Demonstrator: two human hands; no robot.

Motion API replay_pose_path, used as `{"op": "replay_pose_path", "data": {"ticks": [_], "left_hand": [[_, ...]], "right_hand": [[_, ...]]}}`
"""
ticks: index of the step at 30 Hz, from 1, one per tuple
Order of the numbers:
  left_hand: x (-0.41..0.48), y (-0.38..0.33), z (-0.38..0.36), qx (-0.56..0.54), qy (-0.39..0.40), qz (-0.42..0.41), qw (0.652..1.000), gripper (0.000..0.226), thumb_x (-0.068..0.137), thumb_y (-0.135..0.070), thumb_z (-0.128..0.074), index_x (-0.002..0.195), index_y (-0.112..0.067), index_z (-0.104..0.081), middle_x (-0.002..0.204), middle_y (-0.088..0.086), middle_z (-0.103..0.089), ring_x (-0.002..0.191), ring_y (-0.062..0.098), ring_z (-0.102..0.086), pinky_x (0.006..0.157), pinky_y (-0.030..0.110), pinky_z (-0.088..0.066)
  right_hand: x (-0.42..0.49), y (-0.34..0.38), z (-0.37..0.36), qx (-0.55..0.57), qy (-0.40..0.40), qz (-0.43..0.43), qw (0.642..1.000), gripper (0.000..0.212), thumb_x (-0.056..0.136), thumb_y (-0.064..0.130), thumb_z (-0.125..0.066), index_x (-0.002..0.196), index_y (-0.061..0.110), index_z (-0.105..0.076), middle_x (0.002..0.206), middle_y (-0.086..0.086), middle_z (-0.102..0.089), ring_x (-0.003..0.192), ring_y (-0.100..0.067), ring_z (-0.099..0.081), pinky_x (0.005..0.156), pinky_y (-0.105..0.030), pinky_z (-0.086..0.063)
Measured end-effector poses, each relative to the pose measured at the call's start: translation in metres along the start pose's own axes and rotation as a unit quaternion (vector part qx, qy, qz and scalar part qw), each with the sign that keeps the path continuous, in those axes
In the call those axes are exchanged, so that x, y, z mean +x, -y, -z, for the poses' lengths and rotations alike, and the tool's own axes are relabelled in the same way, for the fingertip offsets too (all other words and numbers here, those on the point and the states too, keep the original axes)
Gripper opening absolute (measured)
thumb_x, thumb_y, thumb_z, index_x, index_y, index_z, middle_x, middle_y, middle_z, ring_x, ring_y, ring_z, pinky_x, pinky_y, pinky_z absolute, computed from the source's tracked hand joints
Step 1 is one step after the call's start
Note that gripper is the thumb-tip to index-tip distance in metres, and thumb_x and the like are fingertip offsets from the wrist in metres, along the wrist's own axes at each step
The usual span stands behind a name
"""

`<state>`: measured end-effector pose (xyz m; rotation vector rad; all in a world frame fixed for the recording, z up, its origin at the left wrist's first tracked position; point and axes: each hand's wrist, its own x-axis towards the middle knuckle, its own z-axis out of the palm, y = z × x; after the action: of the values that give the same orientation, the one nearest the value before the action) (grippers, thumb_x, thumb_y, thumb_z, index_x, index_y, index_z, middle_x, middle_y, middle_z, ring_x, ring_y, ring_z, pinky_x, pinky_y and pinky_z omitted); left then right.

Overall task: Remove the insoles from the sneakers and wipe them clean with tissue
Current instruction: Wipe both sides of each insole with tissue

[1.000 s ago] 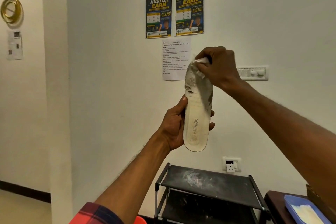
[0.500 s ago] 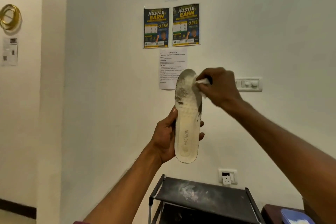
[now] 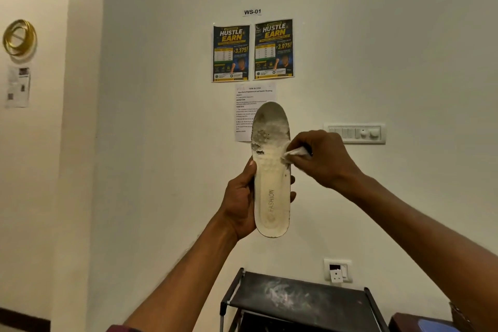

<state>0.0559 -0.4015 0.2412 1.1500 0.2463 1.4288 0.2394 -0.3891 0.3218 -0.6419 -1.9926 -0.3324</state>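
A worn white insole (image 3: 271,183), printed "FASHION" near the heel, is held upright in front of the wall, heel down, toe up. Its forefoot is grey, pitted and flaking. My left hand (image 3: 241,201) grips its lower half from the left, thumb on the front edge and fingers behind. My right hand (image 3: 323,159) pinches a small wad of white tissue (image 3: 295,153) and presses it against the insole's right edge, around mid-length. No sneakers are in view.
A black shoe rack (image 3: 299,300) with a dusty, white-smeared top shelf stands below the hands. A dark table corner with a blue tray (image 3: 433,325) is at bottom right. Posters, a task sheet, a switch panel (image 3: 355,133) and a socket (image 3: 338,271) are on the wall.
My right hand with the tissue has slid down from the insole's toe to its middle, uncovering the toe. The view has tilted upward, so everything sits lower in the frame.
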Motion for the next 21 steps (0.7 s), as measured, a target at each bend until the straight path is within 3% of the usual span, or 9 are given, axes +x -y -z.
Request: {"op": "replay_pose_path", "data": {"ticks": [4, 7, 10, 11, 14, 18, 21], "left_hand": [[0.001, -0.003, -0.002, 0.017, -0.014, -0.003, 1.0, 0.049, 0.107, -0.049, -0.037, 0.137, -0.022, -0.065, 0.126, 0.016, -0.07, 0.105, 0.036, -0.068, 0.101, 0.053, -0.05], [-0.001, -0.004, -0.006, 0.02, -0.019, -0.009, 1.0, 0.05, 0.107, -0.047, -0.037, 0.135, -0.018, -0.067, 0.126, 0.016, -0.071, 0.105, 0.034, -0.07, 0.098, 0.049, -0.055], [0.001, -0.007, -0.013, 0.022, -0.028, -0.023, 0.999, 0.056, 0.105, -0.047, -0.039, 0.145, -0.013, -0.057, 0.137, 0.02, -0.064, 0.117, 0.035, -0.065, 0.103, 0.047, -0.053], [0.002, -0.009, -0.015, 0.024, -0.029, -0.019, 0.999, 0.059, 0.105, -0.048, -0.039, 0.148, -0.011, -0.054, 0.14, 0.022, -0.06, 0.119, 0.037, -0.062, 0.104, 0.049, -0.052], [0.003, -0.015, -0.019, 0.031, -0.029, -0.015, 0.999, 0.065, 0.107, -0.052, -0.035, 0.15, -0.006, -0.05, 0.141, 0.024, -0.056, 0.12, 0.037, -0.059, 0.103, 0.049, -0.053], [0.003, -0.015, -0.024, 0.036, -0.021, -0.005, 0.999, 0.062, 0.105, -0.053, -0.039, 0.144, -0.009, -0.055, 0.123, 0.018, -0.066, 0.108, 0.034, -0.064, 0.095, 0.047, -0.053], [0.003, -0.012, -0.024, 0.019, -0.02, -0.005, 1.0, 0.066, 0.105, -0.053, -0.039, 0.151, -0.006, -0.049, 0.124, 0.02, -0.065, 0.108, 0.034, -0.065, 0.096, 0.048, -0.053]], "right_hand": [[-0.017, 0.006, -0.011, 0.02, 0.091, 0.032, 0.995, 0.013, 0.081, 0.015, -0.081, 0.093, 0.014, -0.076, 0.091, 0.003, -0.072, 0.073, 0.003, -0.059, 0.064, -0.006, -0.047], [-0.031, 0.011, -0.012, 0.03, 0.063, 0.02, 0.997, 0.014, 0.082, 0.02, -0.08, 0.095, 0.019, -0.076, 0.093, 0.005, -0.071, 0.075, 0.002, -0.058, 0.065, -0.01, -0.043], [-0.054, 0.026, -0.023, 0.003, 0.157, 0.053, 0.986, 0.018, 0.085, 0.023, -0.077, 0.103, 0.022, -0.075, 0.105, 0.003, -0.069, 0.09, -0.008, -0.061, 0.078, -0.022, -0.052], [-0.06, 0.028, -0.024, 0.009, 0.158, 0.045, 0.986, 0.019, 0.085, 0.025, -0.077, 0.104, 0.022, -0.074, 0.107, 0.003, -0.069, 0.095, -0.011, -0.062, 0.081, -0.025, -0.054], [-0.071, 0.021, -0.02, 0.062, 0.044, -0.014, 0.997, 0.019, 0.082, 0.025, -0.079, 0.1, 0.021, -0.074, 0.104, 0.004, -0.072, 0.094, -0.012, -0.065, 0.08, -0.025, -0.057], [-0.102, 0.033, -0.036, 0.075, 0.134, -0.013, 0.988, 0.019, 0.085, 0.025, -0.078, 0.102, 0.029, -0.07, 0.12, 0.007, -0.066, 0.117, -0.016, -0.057, 0.095, -0.023, -0.054], [-0.104, 0.032, -0.036, 0.098, 0.034, -0.048, 0.993, 0.019, 0.083, 0.027, -0.079, 0.1, 0.027, -0.072, 0.113, 0.007, -0.07, 0.109, -0.013, -0.063, 0.088, -0.022, -0.057]]}}
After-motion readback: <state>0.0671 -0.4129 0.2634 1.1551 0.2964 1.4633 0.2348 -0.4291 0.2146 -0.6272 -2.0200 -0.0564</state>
